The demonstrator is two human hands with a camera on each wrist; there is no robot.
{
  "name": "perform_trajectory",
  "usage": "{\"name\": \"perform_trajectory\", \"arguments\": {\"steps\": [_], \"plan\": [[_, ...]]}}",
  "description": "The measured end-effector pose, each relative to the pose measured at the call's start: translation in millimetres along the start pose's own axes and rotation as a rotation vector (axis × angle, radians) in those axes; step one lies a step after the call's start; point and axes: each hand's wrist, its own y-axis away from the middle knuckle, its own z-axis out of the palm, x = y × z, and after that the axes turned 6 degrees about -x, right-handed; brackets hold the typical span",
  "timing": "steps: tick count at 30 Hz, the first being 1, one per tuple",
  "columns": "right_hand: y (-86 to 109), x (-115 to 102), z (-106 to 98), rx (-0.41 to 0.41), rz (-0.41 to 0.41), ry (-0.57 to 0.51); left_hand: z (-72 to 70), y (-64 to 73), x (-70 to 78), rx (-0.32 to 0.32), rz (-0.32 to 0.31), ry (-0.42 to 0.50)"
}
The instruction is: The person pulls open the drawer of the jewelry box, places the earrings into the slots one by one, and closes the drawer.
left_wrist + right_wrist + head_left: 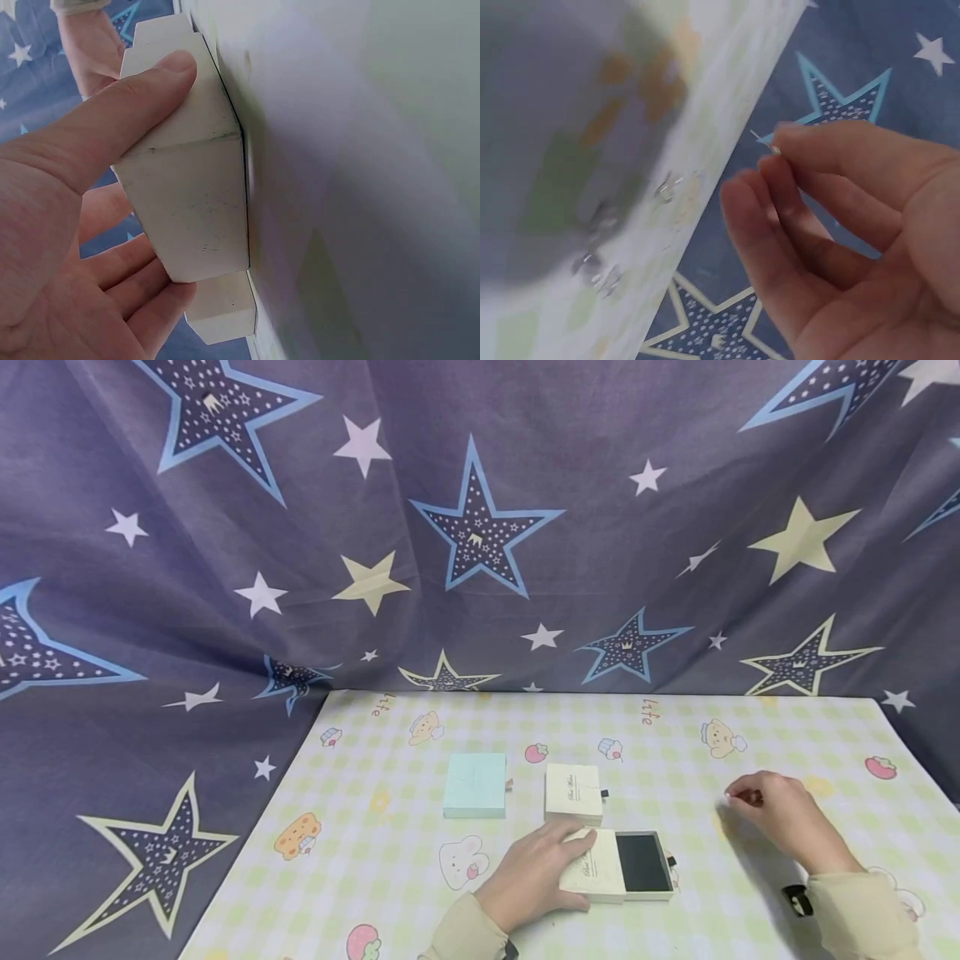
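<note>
My left hand grips a cream drawer box near the table's front, thumb on one side and fingers on the other. Its drawer is pulled out to the right and shows a dark lining with nothing visible on it. In the left wrist view the thumb lies along the box's cream wall. Off to the right, my right hand is raised over the table. Its thumb and fingertip pinch a tiny silvery earring-like piece with a thin pin; its exact shape is mostly hidden.
Just behind the gripped box sits another cream box with a black tab. A mint-green box stands to its left. Small shiny silvery pieces lie on the checked tablecloth. A star-patterned curtain hangs behind the table.
</note>
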Motion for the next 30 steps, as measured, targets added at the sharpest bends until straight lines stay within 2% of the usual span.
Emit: {"name": "perform_trajectory", "arguments": {"steps": [11, 20, 30], "plan": [[7.1, -33, 2, -0.003, -0.111, -0.053, 0.3, 0.0, -0.9, -0.006, 0.003, 0.009], [8.5, -51, 14, 0.085, -0.269, -0.094, 0.3, -0.2, -0.3, -0.013, -0.002, 0.001], [8.6, -66, 24, 0.039, -0.345, -0.119, 0.9, -0.5, 0.0, -0.023, -0.014, 0.004]]}}
